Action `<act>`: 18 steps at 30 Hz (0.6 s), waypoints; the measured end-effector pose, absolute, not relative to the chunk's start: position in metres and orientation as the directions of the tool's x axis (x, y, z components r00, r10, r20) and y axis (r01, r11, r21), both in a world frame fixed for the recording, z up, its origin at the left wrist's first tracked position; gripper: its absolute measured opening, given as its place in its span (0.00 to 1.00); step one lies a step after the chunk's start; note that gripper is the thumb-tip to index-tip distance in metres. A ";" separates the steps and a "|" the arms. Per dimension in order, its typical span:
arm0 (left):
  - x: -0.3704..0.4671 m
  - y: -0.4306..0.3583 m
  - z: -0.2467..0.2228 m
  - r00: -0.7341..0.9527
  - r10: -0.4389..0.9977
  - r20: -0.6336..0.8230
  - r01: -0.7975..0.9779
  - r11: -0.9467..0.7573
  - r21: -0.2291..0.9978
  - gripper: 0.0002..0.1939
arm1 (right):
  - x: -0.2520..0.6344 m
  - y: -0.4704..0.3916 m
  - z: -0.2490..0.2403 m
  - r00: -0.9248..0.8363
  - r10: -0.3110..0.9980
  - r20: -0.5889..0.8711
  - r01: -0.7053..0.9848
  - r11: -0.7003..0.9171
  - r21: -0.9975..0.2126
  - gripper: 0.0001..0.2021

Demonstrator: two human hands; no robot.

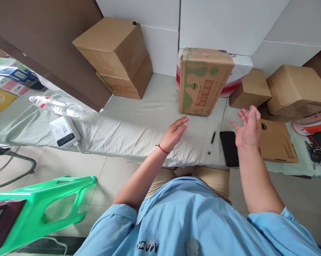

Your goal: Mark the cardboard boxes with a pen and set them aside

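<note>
On cloth-covered bench (134,131), coconut carton (204,85) stood upright, backed by red-and-white box (240,67). Left hand (174,134) held open, just before carton; right hand (248,131) open, nearer phone (228,147), right of carton. Pen (211,143) laid before carton. Carton's left flanked by stacked boxes (120,57), right crowded by small box (249,89).

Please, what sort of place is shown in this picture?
Possibly a storage or packing room, though I cannot be sure. Cardboard boxes stand along a long, cloth-covered surface, and a green plastic stool is on the tiled floor.
</note>
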State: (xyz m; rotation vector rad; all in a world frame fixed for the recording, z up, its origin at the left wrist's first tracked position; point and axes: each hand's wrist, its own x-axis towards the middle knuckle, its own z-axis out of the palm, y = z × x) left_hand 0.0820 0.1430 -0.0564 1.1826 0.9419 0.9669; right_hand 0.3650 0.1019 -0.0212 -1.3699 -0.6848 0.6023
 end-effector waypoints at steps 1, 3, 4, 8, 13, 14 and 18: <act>0.080 0.139 -0.062 0.301 0.944 -0.136 -0.091 0.170 0.981 0.27 | 0.368 0.111 -0.019 0.662 0.734 0.148 0.079 0.128 -0.989 0.39; 0.076 0.134 -0.070 0.270 0.940 -0.209 -0.069 0.236 0.969 0.27 | 0.373 0.136 -0.011 0.618 0.735 0.279 0.222 0.177 -0.959 0.40; 0.073 0.132 -0.073 0.258 0.939 -0.229 -0.057 0.251 0.966 0.28 | 0.376 0.151 -0.006 0.585 0.731 0.350 0.296 0.209 -0.932 0.41; 0.066 0.126 -0.076 0.238 0.932 -0.272 -0.022 0.285 0.958 0.28 | 0.382 0.210 0.016 0.366 0.705 0.608 0.599 0.321 -0.734 0.39; 0.060 0.115 -0.078 0.158 0.956 -0.246 -0.040 0.255 0.966 0.28 | 0.369 0.228 0.018 0.089 0.761 0.642 0.705 0.408 -0.580 0.31; 0.058 0.113 -0.079 0.130 0.964 -0.231 -0.051 0.239 0.970 0.28 | 0.362 0.219 0.016 0.081 0.756 0.650 0.708 0.415 -0.571 0.30; 0.052 0.108 -0.076 -0.012 0.991 -0.137 -0.103 0.135 0.985 0.28 | 0.329 0.151 0.010 0.117 0.693 0.711 0.714 0.439 -0.546 0.27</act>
